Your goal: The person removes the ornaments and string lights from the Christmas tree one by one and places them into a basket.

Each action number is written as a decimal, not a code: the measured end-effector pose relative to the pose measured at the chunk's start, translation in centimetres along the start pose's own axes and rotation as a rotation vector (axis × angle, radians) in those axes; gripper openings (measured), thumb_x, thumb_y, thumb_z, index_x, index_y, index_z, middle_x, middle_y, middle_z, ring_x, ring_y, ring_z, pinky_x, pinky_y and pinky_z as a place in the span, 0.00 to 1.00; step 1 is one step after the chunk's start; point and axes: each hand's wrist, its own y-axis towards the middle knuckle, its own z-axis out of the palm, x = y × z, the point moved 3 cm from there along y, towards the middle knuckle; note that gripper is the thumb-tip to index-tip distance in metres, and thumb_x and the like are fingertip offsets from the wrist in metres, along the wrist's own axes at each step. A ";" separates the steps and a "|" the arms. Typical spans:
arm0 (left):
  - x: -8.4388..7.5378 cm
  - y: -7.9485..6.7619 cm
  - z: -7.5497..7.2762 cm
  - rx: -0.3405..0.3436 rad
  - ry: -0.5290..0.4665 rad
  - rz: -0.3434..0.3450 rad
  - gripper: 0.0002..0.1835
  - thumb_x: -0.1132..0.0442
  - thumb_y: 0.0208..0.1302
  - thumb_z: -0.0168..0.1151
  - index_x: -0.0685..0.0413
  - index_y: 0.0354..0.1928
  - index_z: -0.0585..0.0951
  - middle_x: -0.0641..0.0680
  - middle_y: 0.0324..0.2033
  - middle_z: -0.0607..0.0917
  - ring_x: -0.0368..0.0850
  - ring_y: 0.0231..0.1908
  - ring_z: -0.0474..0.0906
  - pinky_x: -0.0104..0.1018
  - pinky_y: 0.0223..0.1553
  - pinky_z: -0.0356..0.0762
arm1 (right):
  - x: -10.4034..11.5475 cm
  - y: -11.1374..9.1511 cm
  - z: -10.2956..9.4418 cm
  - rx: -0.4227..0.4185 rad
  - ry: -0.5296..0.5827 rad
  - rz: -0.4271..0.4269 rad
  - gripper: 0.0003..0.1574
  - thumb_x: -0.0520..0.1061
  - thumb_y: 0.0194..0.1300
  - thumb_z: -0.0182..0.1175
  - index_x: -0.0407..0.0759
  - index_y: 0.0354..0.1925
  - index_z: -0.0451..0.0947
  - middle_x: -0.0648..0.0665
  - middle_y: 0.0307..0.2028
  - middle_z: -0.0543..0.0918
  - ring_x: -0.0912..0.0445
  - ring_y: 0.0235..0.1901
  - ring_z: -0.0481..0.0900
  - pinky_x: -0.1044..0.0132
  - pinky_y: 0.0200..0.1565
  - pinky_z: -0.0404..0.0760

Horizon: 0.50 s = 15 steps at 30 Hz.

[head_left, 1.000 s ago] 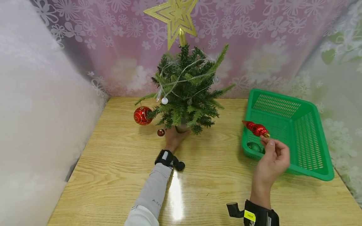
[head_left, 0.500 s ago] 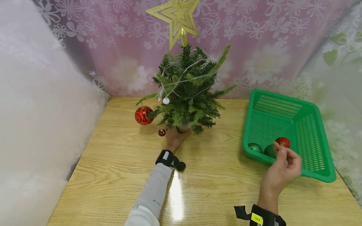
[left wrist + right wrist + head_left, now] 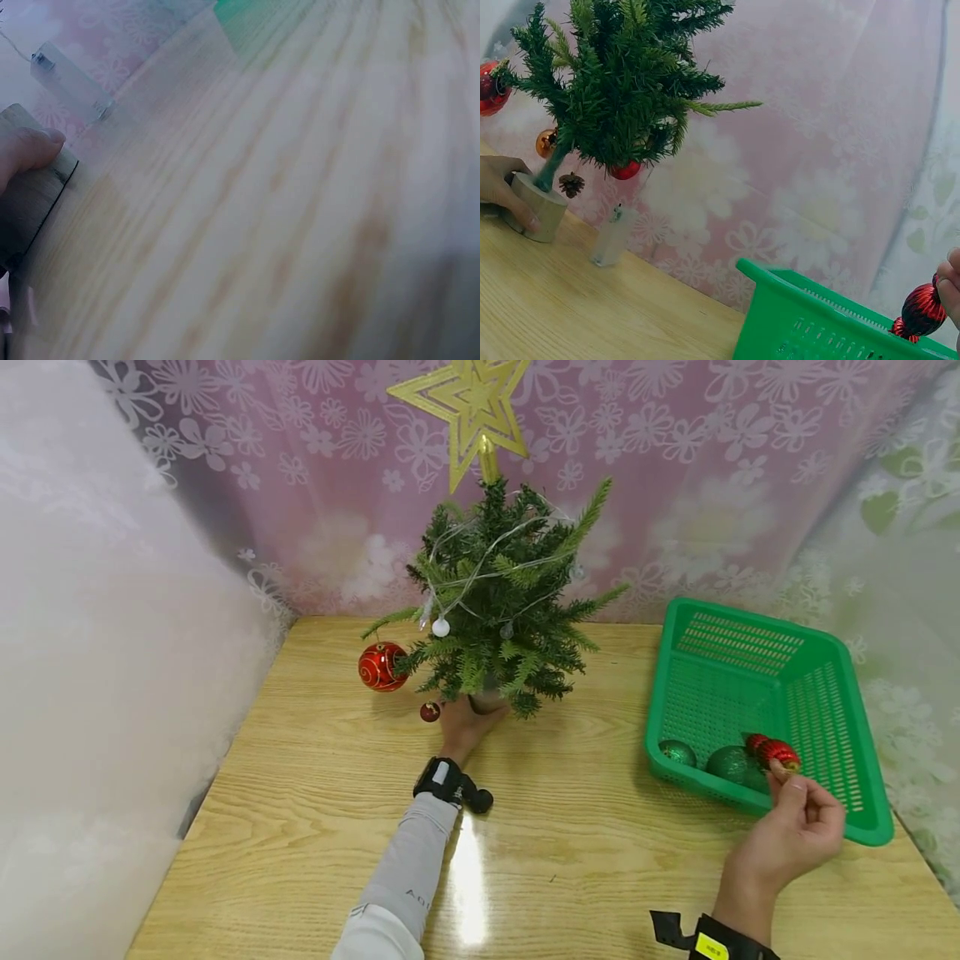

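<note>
A small artificial Christmas tree (image 3: 502, 602) with a gold star (image 3: 480, 402) stands upright at the table's middle back. My left hand (image 3: 467, 728) holds its round wooden base (image 3: 546, 214), thumb across the near side in the right wrist view. My right hand (image 3: 798, 827) pinches a shiny red ribbed Christmas ornament (image 3: 777, 752) by its gold top end, just above the inside of the green basket (image 3: 757, 617). Green balls (image 3: 726, 765) lie in the basket beneath and left of it. A red ball with gold swirls (image 3: 382, 667) hangs from the tree's left branch.
A small dark red ball (image 3: 430, 712) hangs beside the left hand. Low on the tree, a pine cone (image 3: 571, 184) and a red ball (image 3: 625, 170) show. A clear box (image 3: 615, 236) stands behind the base; string lights wrap the branches. A floral curtain backs the table.
My right hand has moved right and toward me across the basket, carrying the red ornament; more of the green balls shows. The left hand stays on the tree's base.
</note>
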 end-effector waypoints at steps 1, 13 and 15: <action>0.0 0.0 0.0 0.002 -0.008 0.001 0.31 0.39 0.53 0.69 0.60 0.46 0.80 0.60 0.30 0.83 0.56 0.33 0.79 0.51 0.42 0.78 | 0.0 0.1 -0.1 -0.005 0.007 0.003 0.04 0.29 0.63 0.60 0.30 0.31 0.75 0.33 0.34 0.78 0.46 0.39 0.82 0.61 0.50 0.78; -0.2 -0.2 -0.2 -0.001 -0.021 -0.017 0.34 0.39 0.53 0.69 0.63 0.47 0.78 0.61 0.31 0.81 0.58 0.35 0.79 0.52 0.40 0.78 | -0.5 0.4 -1.4 -0.009 -0.020 0.094 0.03 0.31 0.64 0.60 0.30 0.33 0.74 0.35 0.33 0.83 0.48 0.38 0.82 0.65 0.40 0.82; -0.2 -0.2 -0.2 -0.004 -0.021 -0.017 0.34 0.39 0.53 0.69 0.63 0.48 0.77 0.62 0.32 0.81 0.59 0.35 0.79 0.52 0.40 0.78 | -0.6 0.4 -1.5 0.010 -0.049 0.095 0.03 0.31 0.65 0.59 0.30 0.34 0.74 0.35 0.32 0.83 0.48 0.35 0.82 0.67 0.35 0.82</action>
